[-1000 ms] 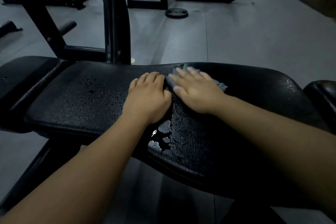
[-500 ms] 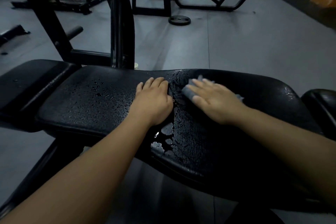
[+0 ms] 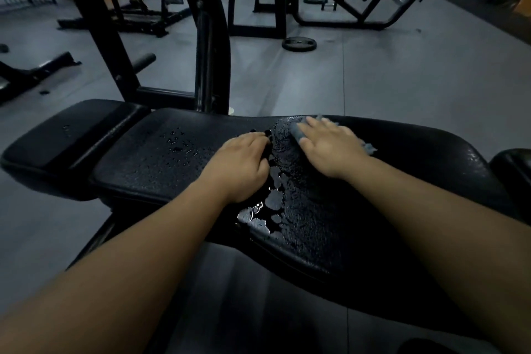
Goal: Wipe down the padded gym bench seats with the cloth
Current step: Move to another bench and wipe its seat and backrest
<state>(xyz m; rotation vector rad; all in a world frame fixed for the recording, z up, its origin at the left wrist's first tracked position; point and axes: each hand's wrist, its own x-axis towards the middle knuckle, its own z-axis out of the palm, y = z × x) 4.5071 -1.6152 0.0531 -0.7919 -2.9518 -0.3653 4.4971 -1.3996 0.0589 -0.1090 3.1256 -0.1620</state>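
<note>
A black padded bench seat (image 3: 161,169) stretches across the view, wet with droplets on its left part and foamy patches near its front edge. My right hand (image 3: 330,146) lies flat with straight fingers on a grey cloth (image 3: 297,132), pressing it to the pad near the far edge. The cloth shows at my fingertips and again behind my wrist. My left hand (image 3: 241,164) rests on the pad just left of it, palm down, with its fingertips curled under against the surface.
A second black pad (image 3: 66,135) adjoins the seat on the left and another pad (image 3: 514,169) sits at the right edge. A black upright frame (image 3: 212,52) stands right behind the bench. A weight plate (image 3: 298,44) lies on the grey floor, with more machines beyond.
My right hand has slid the cloth away from me toward the far edge of the pad. My left hand's fingers have curled under. The view has tilted up a little.
</note>
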